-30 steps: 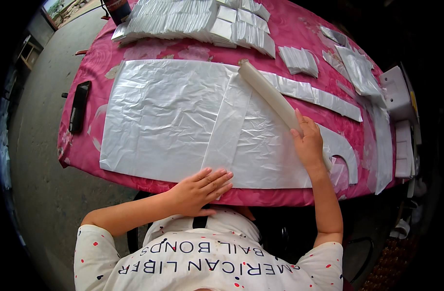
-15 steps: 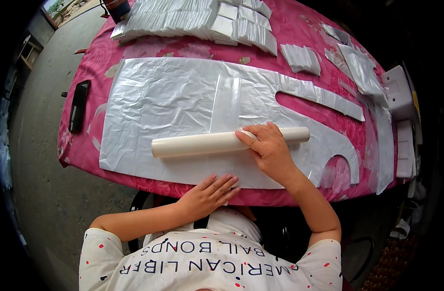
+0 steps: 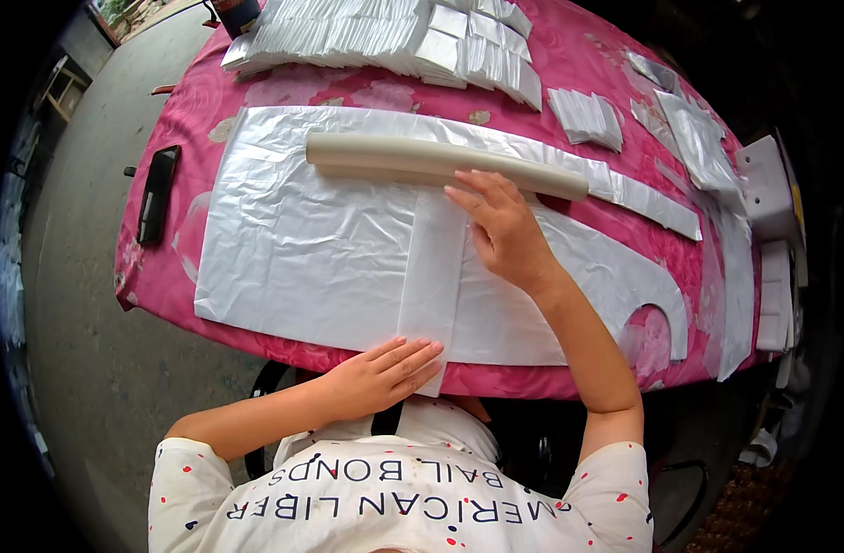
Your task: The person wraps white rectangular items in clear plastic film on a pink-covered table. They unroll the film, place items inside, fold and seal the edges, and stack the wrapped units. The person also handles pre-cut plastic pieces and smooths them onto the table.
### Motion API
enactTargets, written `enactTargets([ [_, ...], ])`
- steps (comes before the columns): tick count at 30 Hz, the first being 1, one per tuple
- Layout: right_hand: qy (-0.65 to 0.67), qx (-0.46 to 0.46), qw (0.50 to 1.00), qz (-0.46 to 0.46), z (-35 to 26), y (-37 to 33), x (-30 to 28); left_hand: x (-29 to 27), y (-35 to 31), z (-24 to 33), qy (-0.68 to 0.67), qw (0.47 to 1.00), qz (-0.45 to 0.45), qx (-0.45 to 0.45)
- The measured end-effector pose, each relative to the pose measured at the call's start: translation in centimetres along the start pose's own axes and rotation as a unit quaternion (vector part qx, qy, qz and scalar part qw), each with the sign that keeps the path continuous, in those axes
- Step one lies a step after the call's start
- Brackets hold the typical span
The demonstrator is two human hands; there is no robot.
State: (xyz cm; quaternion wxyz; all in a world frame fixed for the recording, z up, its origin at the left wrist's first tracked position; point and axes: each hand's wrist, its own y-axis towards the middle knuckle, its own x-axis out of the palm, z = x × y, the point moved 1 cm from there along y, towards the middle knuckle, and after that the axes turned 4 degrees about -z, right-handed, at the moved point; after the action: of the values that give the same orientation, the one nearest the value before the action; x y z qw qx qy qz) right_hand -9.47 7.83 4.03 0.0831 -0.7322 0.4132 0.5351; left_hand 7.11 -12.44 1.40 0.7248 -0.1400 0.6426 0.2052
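A thin white plastic sheet shaped like an apron, with curved cut-outs toward the right, lies spread over the table. Across its middle runs a narrow folded plastic strip, whose near end reaches the table's front edge. My left hand rests flat with fingers stretched out at that near end. Along the far part of the sheet lies a long pale roller tube. The fingertips of my right hand touch the tube's near side right of its middle; fingers are extended, thumb apart, not wrapped round it.
Dense stacks of folded white plastic packets fill the far edge, with a smaller packet pile to their right. A black phone lies at the left on the pink tablecloth. Loose plastic pieces and white containers are at the right.
The tube has rolled away from me, from the sheet's near half to its far part, with my right hand following. More of the strip shows. My left hand stays near the front edge.
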Motion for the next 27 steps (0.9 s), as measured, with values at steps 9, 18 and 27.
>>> enactTargets([
  [9,0.094,-0.068,0.983,-0.140,-6.3,-6.1,1.1,-0.9,-0.3,-2.0,-0.124,0.986,0.095,0.056],
  [18,0.003,-0.028,0.999,-0.017,-6.4,-7.2,2.2,-1.6,1.7,-4.5,-0.175,0.978,0.081,-0.077],
  [27,0.178,0.135,0.975,-0.001,-4.9,-5.4,1.3,-2.0,2.6,-5.9,-0.327,0.919,0.116,-0.186],
])
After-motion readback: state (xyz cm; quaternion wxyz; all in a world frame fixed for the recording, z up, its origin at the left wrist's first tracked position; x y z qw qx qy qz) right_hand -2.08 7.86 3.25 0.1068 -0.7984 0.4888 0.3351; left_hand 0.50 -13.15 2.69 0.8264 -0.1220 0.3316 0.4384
